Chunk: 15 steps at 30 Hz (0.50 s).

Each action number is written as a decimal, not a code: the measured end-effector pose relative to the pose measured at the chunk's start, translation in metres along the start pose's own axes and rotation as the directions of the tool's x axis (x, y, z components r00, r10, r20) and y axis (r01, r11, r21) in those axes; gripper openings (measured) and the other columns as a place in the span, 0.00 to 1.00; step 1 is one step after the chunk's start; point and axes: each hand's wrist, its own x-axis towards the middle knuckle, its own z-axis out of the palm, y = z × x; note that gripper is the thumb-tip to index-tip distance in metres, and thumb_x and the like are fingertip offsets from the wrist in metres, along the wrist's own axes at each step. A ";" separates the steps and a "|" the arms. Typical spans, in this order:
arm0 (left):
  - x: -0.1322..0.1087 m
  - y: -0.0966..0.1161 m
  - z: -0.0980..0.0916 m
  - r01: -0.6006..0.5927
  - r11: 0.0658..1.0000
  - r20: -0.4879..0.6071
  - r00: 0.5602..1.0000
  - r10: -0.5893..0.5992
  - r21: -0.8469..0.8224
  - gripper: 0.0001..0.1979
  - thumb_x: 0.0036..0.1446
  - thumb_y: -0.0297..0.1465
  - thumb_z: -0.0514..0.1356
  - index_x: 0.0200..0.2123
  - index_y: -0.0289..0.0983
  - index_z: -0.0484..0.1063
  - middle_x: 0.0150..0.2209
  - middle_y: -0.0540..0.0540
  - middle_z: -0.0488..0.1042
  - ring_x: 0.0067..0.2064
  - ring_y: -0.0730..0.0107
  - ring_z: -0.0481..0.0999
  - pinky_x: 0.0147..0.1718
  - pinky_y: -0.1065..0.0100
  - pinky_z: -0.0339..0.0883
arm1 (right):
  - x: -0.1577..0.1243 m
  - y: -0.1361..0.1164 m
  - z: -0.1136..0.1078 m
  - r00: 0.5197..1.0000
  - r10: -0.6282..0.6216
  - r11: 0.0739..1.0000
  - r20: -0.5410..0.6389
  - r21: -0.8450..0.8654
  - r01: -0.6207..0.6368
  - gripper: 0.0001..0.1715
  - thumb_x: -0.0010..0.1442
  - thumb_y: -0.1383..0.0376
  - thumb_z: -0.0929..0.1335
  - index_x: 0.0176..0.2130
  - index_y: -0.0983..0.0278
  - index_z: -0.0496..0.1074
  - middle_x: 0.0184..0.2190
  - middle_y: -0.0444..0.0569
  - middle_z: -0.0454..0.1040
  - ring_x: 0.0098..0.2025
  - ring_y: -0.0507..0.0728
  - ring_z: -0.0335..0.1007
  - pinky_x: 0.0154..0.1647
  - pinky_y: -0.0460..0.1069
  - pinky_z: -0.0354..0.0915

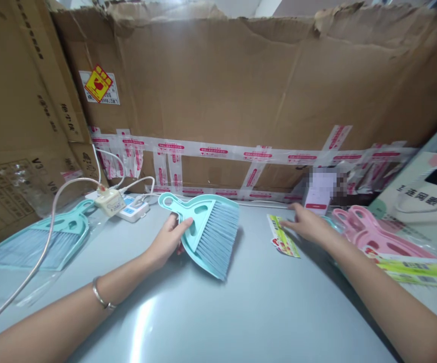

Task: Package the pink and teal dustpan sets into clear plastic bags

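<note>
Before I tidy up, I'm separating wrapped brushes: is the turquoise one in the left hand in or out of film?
Out: the left hand grips the turquoise brush directly, and its bristles show bare, with nothing over them.

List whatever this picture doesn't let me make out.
Head view:
Left hand, most fingers: hidden behind the turquoise brush set.
Label card, small print: too small and blurred.
Phone, screen text: too small; its surroundings are pixelated.
Pink brush set, far end: cut off by the right edge.
</note>
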 end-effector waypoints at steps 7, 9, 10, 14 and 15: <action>-0.015 0.010 0.004 -0.073 0.997 0.179 0.981 0.078 -0.035 0.36 0.52 0.40 0.60 0.60 0.48 0.46 0.30 0.54 0.66 0.17 0.80 0.64 0.12 0.76 0.59 | -0.065 -0.120 -0.002 0.720 -0.660 0.649 -0.213 0.322 0.690 0.13 0.59 0.60 0.63 0.43 0.61 0.68 0.36 0.49 0.66 0.39 0.56 0.65 0.40 0.51 0.62; -0.019 0.012 0.005 -0.075 0.997 0.203 0.976 0.078 -0.024 0.38 0.52 0.40 0.60 0.61 0.50 0.43 0.31 0.53 0.67 0.16 0.81 0.64 0.12 0.75 0.61 | -0.073 -0.142 0.001 0.720 -0.675 0.643 -0.158 0.353 0.680 0.15 0.57 0.61 0.65 0.44 0.62 0.67 0.37 0.50 0.64 0.39 0.56 0.64 0.40 0.52 0.62; -0.020 0.012 0.006 -0.074 0.997 0.215 0.974 0.077 -0.019 0.38 0.52 0.40 0.60 0.62 0.51 0.42 0.33 0.52 0.68 0.16 0.81 0.64 0.13 0.74 0.62 | -0.074 -0.149 0.002 0.734 -0.665 0.652 -0.139 0.370 0.662 0.14 0.56 0.62 0.66 0.43 0.62 0.67 0.37 0.49 0.63 0.38 0.55 0.63 0.39 0.52 0.62; -0.023 0.013 0.004 -0.186 0.981 0.263 0.945 0.196 -0.060 0.31 0.54 0.42 0.57 0.60 0.48 0.51 0.40 0.47 0.71 0.31 0.70 0.74 0.27 0.68 0.71 | -0.069 -0.158 -0.001 0.765 -0.634 0.639 -0.113 0.481 0.601 0.05 0.54 0.64 0.66 0.34 0.63 0.66 0.33 0.45 0.60 0.32 0.52 0.60 0.35 0.49 0.61; -0.023 0.014 0.004 -0.256 0.963 0.262 0.927 0.269 -0.081 0.29 0.55 0.43 0.56 0.58 0.46 0.55 0.42 0.45 0.72 0.38 0.65 0.74 0.35 0.64 0.71 | -0.070 -0.158 -0.003 0.762 -0.639 0.621 -0.105 0.513 0.592 0.05 0.53 0.65 0.66 0.32 0.63 0.66 0.32 0.45 0.60 0.32 0.52 0.60 0.34 0.49 0.61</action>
